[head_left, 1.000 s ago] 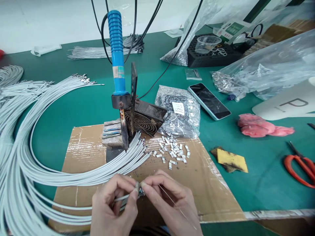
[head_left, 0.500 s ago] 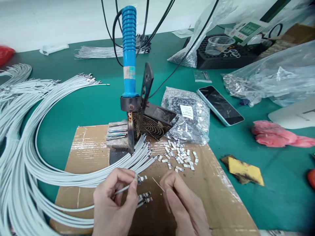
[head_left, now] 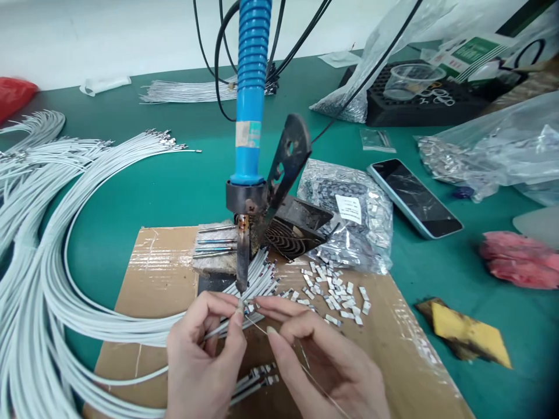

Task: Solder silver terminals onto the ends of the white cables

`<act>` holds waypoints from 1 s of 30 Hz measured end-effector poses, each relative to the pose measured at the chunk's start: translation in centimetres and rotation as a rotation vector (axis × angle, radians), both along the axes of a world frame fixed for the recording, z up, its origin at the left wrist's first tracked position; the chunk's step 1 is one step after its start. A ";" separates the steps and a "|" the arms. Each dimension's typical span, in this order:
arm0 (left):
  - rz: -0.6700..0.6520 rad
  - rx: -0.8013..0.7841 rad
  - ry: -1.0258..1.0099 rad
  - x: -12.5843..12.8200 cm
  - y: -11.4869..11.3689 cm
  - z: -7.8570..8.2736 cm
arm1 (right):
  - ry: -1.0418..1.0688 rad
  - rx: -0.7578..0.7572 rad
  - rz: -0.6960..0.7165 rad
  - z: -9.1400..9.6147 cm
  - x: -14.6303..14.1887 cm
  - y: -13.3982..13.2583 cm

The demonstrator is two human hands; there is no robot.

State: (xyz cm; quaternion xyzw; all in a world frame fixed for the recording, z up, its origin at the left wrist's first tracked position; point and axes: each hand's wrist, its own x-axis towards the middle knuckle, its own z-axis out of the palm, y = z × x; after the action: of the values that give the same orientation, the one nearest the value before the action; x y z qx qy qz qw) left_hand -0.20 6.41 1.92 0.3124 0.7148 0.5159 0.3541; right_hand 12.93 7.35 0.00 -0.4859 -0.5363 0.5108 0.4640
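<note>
My left hand [head_left: 207, 358] is closed in a pinch on a white cable [head_left: 213, 331] near its end. Right under the tip [head_left: 241, 279] of a blue-handled soldering iron [head_left: 250, 145] are its fingertips; whether cable and tip touch I cannot tell. Between the thumb and fingers of my right hand [head_left: 327, 361] runs a thin solder wire [head_left: 258, 326], its front end close to the cable end. My right forefinger reaches nearly to the left fingertips. The small metal piece at the cable end is mostly hidden.
Loose small connector pieces [head_left: 345, 294] lie on the cardboard [head_left: 393, 349], beside a bag [head_left: 318, 180] and the iron's dark stand [head_left: 301, 224]. Bundled white cables [head_left: 56, 279] fill the left. A phone [head_left: 414, 198] and a yellow sponge [head_left: 471, 334] are at the right.
My right hand has moved left and up with the solder wire, bringing it to the cable end. Both hands now meet beneath the iron's tip. The view has shifted slightly.
</note>
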 end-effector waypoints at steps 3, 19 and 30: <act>0.002 -0.011 0.018 0.0 0.2 0.1 | -0.022 0.025 0.033 -0.3 0.1 0.5; 0.022 0.034 0.099 0.2 -0.1 -0.6 | -0.054 -0.006 0.057 -0.4 0.1 0.9; 0.025 0.000 0.017 -0.1 0.7 0.0 | -0.070 -0.044 0.012 0.0 -0.3 1.3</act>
State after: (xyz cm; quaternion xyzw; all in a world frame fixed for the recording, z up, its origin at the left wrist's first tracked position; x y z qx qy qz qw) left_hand -0.29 7.08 1.96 0.3079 0.7217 0.5174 0.3416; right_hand 12.66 8.66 -0.01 -0.5104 -0.5438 0.5081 0.4308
